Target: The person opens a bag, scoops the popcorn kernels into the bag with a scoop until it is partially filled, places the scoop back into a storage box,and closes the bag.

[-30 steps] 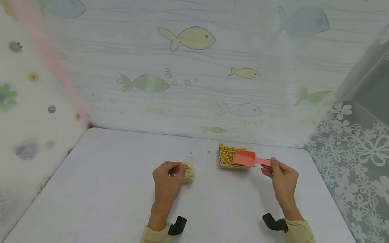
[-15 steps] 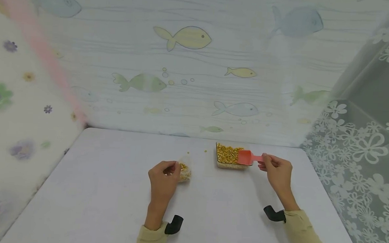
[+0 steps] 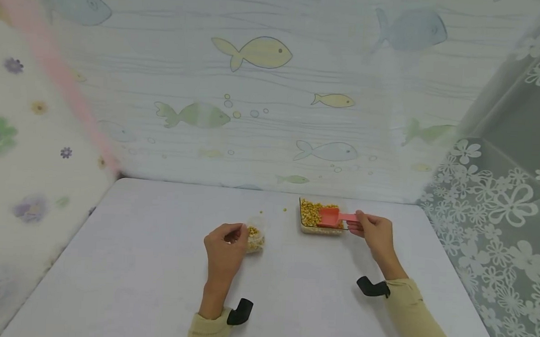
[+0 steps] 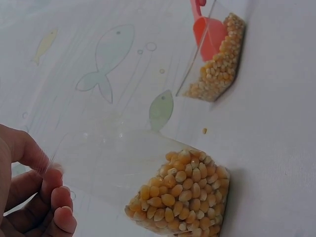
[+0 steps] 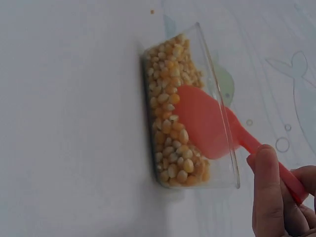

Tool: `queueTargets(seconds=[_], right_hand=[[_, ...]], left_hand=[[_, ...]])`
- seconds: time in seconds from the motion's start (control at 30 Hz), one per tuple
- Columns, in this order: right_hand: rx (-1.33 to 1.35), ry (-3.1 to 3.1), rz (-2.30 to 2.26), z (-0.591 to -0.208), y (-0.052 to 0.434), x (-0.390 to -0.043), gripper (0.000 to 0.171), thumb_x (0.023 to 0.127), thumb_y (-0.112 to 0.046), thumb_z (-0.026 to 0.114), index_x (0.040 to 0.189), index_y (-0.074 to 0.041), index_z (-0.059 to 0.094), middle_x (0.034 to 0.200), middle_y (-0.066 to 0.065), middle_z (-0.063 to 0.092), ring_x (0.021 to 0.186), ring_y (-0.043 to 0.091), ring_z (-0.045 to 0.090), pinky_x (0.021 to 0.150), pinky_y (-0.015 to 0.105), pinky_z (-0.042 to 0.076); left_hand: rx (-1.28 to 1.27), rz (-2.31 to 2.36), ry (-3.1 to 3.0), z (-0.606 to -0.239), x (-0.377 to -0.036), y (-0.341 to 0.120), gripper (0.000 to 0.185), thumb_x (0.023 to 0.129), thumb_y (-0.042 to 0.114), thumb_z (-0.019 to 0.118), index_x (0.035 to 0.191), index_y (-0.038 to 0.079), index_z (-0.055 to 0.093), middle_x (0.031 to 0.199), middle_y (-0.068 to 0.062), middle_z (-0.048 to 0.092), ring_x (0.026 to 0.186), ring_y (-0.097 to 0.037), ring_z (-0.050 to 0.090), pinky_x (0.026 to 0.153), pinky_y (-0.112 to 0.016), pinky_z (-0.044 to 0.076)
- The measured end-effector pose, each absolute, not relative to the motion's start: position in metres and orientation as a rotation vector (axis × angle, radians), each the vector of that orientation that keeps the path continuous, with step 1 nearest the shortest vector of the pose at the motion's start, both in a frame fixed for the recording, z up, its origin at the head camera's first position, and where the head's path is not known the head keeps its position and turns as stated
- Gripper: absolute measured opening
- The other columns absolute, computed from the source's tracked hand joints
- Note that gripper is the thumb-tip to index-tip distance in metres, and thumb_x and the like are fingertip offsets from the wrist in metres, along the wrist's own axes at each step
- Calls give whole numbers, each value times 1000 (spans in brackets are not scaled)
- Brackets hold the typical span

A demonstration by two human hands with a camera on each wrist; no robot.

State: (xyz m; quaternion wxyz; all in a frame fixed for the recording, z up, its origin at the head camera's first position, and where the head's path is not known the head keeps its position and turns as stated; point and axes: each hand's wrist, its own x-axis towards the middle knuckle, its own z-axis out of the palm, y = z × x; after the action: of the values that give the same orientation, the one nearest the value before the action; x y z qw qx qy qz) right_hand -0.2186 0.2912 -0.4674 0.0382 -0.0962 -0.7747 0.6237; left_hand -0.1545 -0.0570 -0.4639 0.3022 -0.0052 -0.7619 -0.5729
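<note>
Red scoop [image 3: 329, 217] in the clear container [image 3: 320, 230] of corn kernels [image 3: 311, 212], bowl down on the kernel bed at the right half of the box, handle sticking out over the right wall. Gripped at the handle end by right hand [image 3: 372, 232], thumb on top, fingers curled under; wrist view confirms thumb and fingers closed round the red handle [image 5: 266, 158]. Container near the back edge of the white table [image 3: 134, 263], right of centre, filled roughly to the rim with yellow kernels, scoop bowl [image 5: 205, 129] lying on them along the far wall. Left of it, well apart, small clear bag [image 3: 254, 236] standing on the table, lower part packed with kernels [image 4: 177, 197], upper part empty and transparent. Pinched at the top edge by left hand [image 3: 223, 249], film caught between thumb and forefinger [image 4: 47, 170], remaining fingers curled in. A few stray kernels [image 3: 262, 213] loose on the table between bag and container, one more [image 4: 204, 131] seen close in the left wrist view. Black camera mounts [image 3: 239, 311] on both wrists, beige sleeves [image 3: 414, 320] below. Behind the table, fish-print backdrop [image 3: 257, 52]; floral sheet [image 3: 9, 137] to the left, lace flower curtain [image 3: 503, 209] to the right.
</note>
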Motion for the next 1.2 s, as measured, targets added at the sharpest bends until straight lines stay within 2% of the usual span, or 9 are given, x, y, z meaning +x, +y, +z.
queueTargets(seconds=[0.33,0.53,1.0,1.2], right_hand=[[-426,-2332,2142,-472,297,-223,58,107,-25,51,142,20,42,81,-8,73,78,0,72,78,19,58],[-528,-2250,2321,-473,300,-222,56,107,-25,52,141,18,41,81,-7,74,79,1,71,78,17,57],[-571,-1958,2638,-476,302,-218,20,107,-23,52,110,-4,58,84,-4,76,83,4,72,81,17,57],[-581,-1821,2770,-475,303,-214,22,106,-23,53,95,-11,68,87,0,77,85,6,73,80,17,57]], left_hand=[[-62,-1486,-2009,-463,-154,-56,6,84,-6,72,85,-5,78,69,-9,68,63,-13,59,57,-17,47],[-74,-1479,-2014,-465,-154,-57,6,85,-6,72,85,-5,77,69,-8,67,62,-15,59,57,-19,48],[-78,-1486,-2018,-466,-156,-57,7,86,-7,71,85,-5,78,70,-8,68,63,-16,60,58,-20,49],[-77,-1499,-2009,-468,-157,-57,7,86,-7,71,86,-5,78,70,-8,68,63,-16,60,58,-21,49]])
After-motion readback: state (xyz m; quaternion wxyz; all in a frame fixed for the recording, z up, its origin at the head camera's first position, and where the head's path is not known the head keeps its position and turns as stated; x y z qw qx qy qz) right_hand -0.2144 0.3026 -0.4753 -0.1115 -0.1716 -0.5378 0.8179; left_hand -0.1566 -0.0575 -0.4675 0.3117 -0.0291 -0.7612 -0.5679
